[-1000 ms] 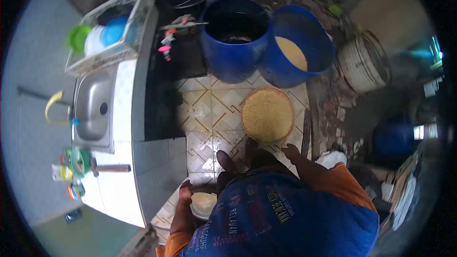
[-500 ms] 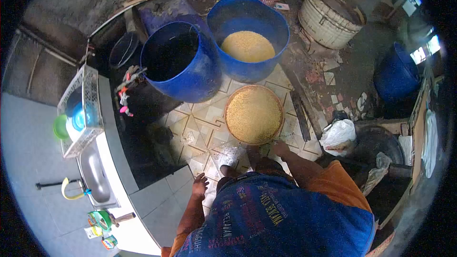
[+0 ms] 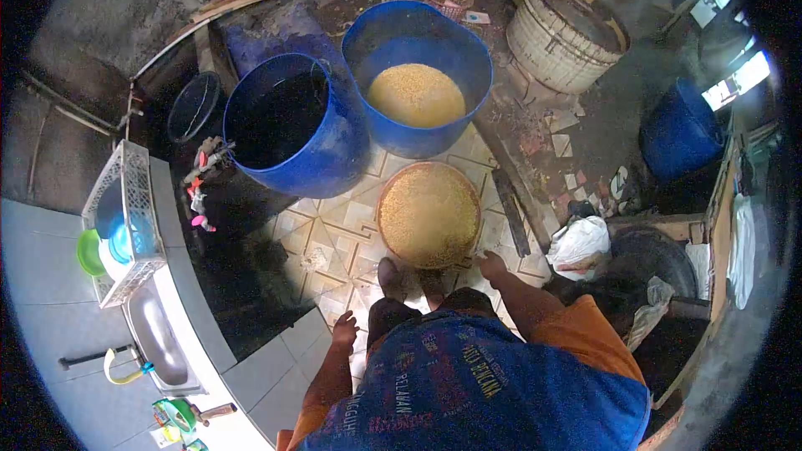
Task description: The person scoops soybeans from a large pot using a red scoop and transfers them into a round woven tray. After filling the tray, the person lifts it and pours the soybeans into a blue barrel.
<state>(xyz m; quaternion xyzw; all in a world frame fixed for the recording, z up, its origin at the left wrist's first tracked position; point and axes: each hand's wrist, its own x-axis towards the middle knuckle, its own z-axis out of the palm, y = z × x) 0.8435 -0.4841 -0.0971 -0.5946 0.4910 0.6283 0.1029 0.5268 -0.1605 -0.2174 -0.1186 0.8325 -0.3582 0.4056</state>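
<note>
A round, shallow basket (image 3: pixel 428 215) heaped with pale yellow grains or beans rests on the tiled floor in front of my feet. My right hand (image 3: pixel 491 269) hangs just beyond its lower right rim, apparently apart from it, with nothing seen in the fingers. Lower to the left, my left hand (image 3: pixel 345 329) hangs by my thigh, fingers loosely apart and holding nothing. Behind the basket stands a wide blue tub (image 3: pixel 418 140) partly filled with similar yellow grains. Left of that tub is a blue barrel (image 3: pixel 334 159) with a dark interior.
To the left a counter holds a steel sink (image 3: pixel 160 338) and a dish rack (image 3: pixel 134 225). A dark strip of wood (image 3: pixel 511 213) lies right of the basket, near a white sack (image 3: pixel 579 244). A large whitish drum (image 3: pixel 561 38) and another blue barrel (image 3: pixel 681 134) stand farther back.
The view has shifted, so most things sit slightly farther left and lower. My left foot has come forward close to the basket. Both hands still hang low, holding nothing.
</note>
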